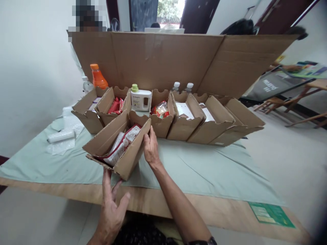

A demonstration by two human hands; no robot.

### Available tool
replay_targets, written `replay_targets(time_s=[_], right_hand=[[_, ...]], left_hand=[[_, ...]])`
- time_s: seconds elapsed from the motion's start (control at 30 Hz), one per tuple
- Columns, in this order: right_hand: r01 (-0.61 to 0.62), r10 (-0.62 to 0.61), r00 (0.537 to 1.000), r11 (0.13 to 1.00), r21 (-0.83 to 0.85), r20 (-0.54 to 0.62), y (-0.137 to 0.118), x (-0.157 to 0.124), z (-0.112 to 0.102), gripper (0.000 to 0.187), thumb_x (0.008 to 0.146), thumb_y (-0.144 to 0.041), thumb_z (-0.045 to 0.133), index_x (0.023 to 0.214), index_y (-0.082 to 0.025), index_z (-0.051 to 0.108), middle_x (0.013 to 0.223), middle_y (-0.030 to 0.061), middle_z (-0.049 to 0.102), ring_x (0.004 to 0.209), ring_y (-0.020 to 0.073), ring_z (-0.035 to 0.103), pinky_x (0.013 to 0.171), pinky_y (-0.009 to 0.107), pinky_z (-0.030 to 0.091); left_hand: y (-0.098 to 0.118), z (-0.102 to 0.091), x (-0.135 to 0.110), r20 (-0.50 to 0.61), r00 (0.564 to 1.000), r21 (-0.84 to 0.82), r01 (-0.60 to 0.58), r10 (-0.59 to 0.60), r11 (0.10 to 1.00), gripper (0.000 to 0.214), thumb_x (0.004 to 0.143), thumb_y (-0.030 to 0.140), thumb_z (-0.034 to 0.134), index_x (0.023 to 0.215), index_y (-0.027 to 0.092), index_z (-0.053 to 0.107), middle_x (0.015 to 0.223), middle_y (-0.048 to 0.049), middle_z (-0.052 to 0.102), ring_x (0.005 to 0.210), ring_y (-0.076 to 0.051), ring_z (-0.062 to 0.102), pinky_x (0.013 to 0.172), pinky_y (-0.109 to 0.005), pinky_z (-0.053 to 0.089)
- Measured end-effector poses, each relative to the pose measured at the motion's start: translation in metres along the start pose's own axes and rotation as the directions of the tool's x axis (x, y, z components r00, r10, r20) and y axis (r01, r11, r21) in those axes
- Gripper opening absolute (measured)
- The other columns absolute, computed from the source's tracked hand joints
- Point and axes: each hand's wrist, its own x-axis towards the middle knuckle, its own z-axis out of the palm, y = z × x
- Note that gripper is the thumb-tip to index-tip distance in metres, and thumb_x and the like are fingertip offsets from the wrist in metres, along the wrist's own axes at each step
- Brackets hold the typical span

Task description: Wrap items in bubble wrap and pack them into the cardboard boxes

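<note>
A cardboard bin [131, 161] stands pulled forward near the table's front edge, with a red-and-white printed packet [125, 144] lying inside. My left hand [112, 207] is at the bin's low front end, fingers stretched up against its underside and thumb spread away. Against the bin's right wall rests my right hand [152, 146], its fingers extended and lying flat along the cardboard. Directly behind the bin, a white bottle with a green cap [141, 98] stands in the gap in the row of bins.
Several similar cardboard bins [213, 127] line the green cloth [194, 170], holding packets and boxes. A tall cardboard panel [166, 61] rises behind them. An orange bottle [99, 77] and clear bottles stand by it. Bubble wrap [63, 134] lies left. Part of a person shows beyond the panel.
</note>
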Motion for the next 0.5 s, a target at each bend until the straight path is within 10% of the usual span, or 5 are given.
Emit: replay_targets(time_s=[0.33,0.5], right_hand=[[0.121,-0.118,0.990,0.992,0.031,-0.082,-0.001,-0.014,0.027,0.064,0.105,-0.052,0.028,0.159,-0.021,0.039,0.166,0.0108,0.040,0.156,0.0236,0.034,0.129,0.050,0.025],[0.006,0.016,0.992,0.985,0.174,-0.123,0.030,-0.019,0.028,0.069,0.100,-0.065,0.033,0.146,-0.019,0.055,0.157,0.0137,0.053,0.148,0.0247,0.046,0.125,0.047,0.032]], left_hand=[[-0.005,0.017,0.006,0.033,0.998,-0.020,-0.054,0.055,0.998,0.081,0.097,0.024,0.058,0.165,0.041,0.018,0.177,-0.0042,0.006,0.161,-0.033,0.019,0.115,-0.048,0.051],[-0.007,0.032,0.010,0.040,0.998,-0.047,-0.052,0.054,0.998,0.082,0.095,0.022,0.060,0.165,0.039,0.020,0.177,-0.0064,0.000,0.160,-0.037,0.024,0.117,-0.052,0.049]])
